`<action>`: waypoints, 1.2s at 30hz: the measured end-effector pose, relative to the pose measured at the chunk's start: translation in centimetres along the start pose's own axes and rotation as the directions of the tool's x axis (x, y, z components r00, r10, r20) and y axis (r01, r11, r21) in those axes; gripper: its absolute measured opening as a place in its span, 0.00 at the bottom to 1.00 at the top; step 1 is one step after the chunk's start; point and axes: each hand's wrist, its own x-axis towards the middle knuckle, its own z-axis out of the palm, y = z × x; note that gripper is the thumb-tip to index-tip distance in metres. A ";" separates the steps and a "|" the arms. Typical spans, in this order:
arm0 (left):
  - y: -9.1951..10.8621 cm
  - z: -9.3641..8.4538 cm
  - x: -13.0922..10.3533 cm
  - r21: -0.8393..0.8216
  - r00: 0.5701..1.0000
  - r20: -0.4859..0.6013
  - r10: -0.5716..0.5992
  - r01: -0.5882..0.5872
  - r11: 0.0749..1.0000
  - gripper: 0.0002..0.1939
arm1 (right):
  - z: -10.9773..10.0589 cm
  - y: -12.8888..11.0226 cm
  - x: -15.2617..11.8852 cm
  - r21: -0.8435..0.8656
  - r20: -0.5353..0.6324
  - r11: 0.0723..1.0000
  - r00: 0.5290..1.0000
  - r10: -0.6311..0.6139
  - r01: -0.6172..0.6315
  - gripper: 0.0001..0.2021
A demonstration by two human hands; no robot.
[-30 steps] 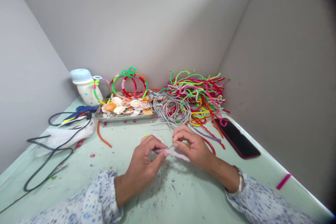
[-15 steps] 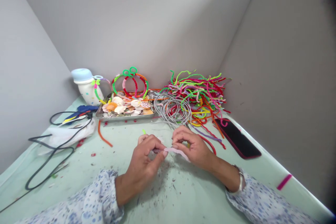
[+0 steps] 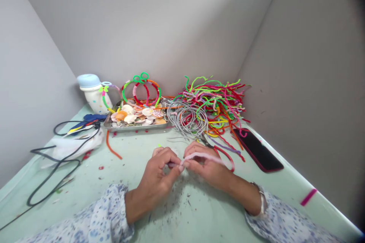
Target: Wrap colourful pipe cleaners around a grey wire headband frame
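A pale pink pipe cleaner [image 3: 203, 155] is pinched between my two hands over the middle of the table. My left hand [image 3: 161, 171] grips it between thumb and forefinger, and a short bit shows inside the curl of the fingers. Fingertips nearly meet where my right hand [image 3: 209, 169] also pinches it. The longer part arches over the right fingers and runs back across the right hand. Just behind the right hand lie scissors with red handles [image 3: 230, 159], partly hidden by it.
Behind are a metal tray [image 3: 137, 128] of seashells, pipe-cleaner hoops [image 3: 160, 97], a grey wire coil [image 3: 185, 121] and a heaped pile of coloured pipe cleaners [image 3: 216, 98]. A phone [image 3: 258, 150] lies right; a bottle [image 3: 95, 98], black cable [image 3: 76, 163] and plastic bag [image 3: 68, 148] sit left.
My right hand has moved slightly left, up against the left fingertips. The pipe cleaner's free part now lies over the right hand instead of under it, and more of the red scissor handles shows.
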 end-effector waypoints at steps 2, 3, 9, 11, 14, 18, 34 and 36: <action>0.1 0.1 0.0 0.013 1.000 0.012 -0.003 0.003 1.000 0.07 | 0.2 0.1 0.0 0.083 -0.010 0.995 0.998 0.059 -0.058 0.07; 0.1 0.1 0.0 0.022 1.000 0.018 -0.007 0.007 1.000 0.07 | 0.3 0.1 0.0 0.131 -0.012 0.987 0.995 0.097 -0.095 0.08; -0.1 0.3 0.0 0.092 0.999 0.042 -0.033 0.029 0.995 0.04 | 0.5 0.4 -0.1 0.230 -0.025 0.953 0.978 0.206 -0.195 0.09; -0.2 0.3 0.0 0.109 0.998 0.045 -0.039 0.034 0.993 0.03 | 0.4 0.4 0.0 0.227 -0.037 0.954 0.977 0.210 -0.196 0.09; -0.3 0.2 0.0 0.112 0.998 0.045 -0.040 0.035 0.993 0.03 | 0.3 0.4 0.0 0.227 -0.050 0.954 0.976 0.214 -0.197 0.10; -0.2 0.2 -0.1 0.100 0.998 0.048 -0.044 0.039 0.994 0.05 | 0.3 0.3 0.0 0.226 -0.043 0.951 0.973 0.226 -0.211 0.09; -0.2 0.4 0.0 0.072 0.997 0.052 -0.054 0.050 0.996 0.06 | 0.6 -0.1 -0.1 0.242 0.009 0.953 0.983 0.183 -0.180 0.10; -0.2 0.4 0.0 0.066 0.997 0.062 -0.049 0.045 0.997 0.06 | 0.6 -0.2 -0.1 0.231 0.005 0.954 0.981 0.195 -0.191 0.11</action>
